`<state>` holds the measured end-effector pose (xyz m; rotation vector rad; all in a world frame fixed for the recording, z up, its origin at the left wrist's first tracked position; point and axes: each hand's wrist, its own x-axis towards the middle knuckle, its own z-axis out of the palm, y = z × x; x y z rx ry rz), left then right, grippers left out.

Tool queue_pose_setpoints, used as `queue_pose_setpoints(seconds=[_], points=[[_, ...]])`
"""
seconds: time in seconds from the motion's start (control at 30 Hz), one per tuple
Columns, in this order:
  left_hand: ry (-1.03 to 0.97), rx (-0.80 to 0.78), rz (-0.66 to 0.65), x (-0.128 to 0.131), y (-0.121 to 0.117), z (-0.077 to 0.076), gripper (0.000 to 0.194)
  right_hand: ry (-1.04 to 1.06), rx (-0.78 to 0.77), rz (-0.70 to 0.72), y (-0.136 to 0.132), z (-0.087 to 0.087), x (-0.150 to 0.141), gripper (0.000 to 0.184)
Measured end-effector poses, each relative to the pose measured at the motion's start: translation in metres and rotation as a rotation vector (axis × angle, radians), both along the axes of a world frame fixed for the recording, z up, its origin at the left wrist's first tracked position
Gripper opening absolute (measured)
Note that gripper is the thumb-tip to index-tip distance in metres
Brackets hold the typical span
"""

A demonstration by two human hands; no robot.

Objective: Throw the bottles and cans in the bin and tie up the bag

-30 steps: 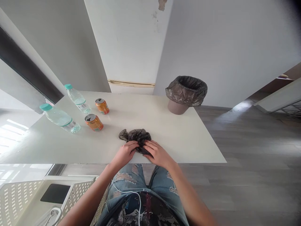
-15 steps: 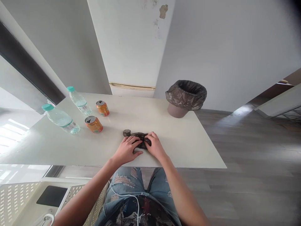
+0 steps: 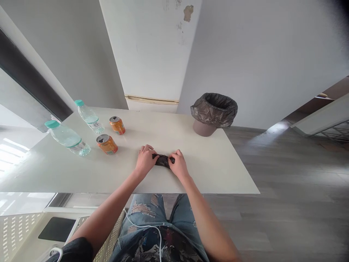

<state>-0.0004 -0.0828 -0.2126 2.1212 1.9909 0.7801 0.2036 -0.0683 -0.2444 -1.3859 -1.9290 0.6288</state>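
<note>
Step in hand, by look of it: folding black bag (image 3: 163, 160) into strip. Left hand (image 3: 145, 159): fingers pinching left end. Right hand (image 3: 178, 164): fingers pinching right end. Bag lying on bench (image 3: 209, 163) between hands, near front edge, looking thin, creased, dark. Next move likely calling for firm pinch, even pull.

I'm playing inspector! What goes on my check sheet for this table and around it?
Surface: white tabletop, smooth-looking.
Job's things: dark plastic bag, bunched into a strip.
Clutter: two teal-capped bottles and two orange cans at left; lined bin at far right.
Hands: left hand pinches the bag's left end; right hand the right end.
Cables: white cable across jeans and shirt.
Surroundings: white panel with worn patch, grey floor.
</note>
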Motion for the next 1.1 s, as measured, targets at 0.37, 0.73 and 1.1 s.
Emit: queue_pose_setpoints(seconds=[0.37,0.73,1.1], points=[[0.135,-0.041,-0.544,-0.009,-0.041,-0.007,0.046,-0.136,-0.055,0.221,-0.058,0.033,0.011,0.007],[-0.305,-0.29,-0.23,0.02,-0.034,-0.002,0.017,0.072,-0.07,0.242,-0.036,0.015,0.021,0.034],[-0.116,-0.103,-0.562,0.002,-0.035,-0.01,0.026,-0.052,0.095,0.371,-0.027,0.019,0.027,0.019]])
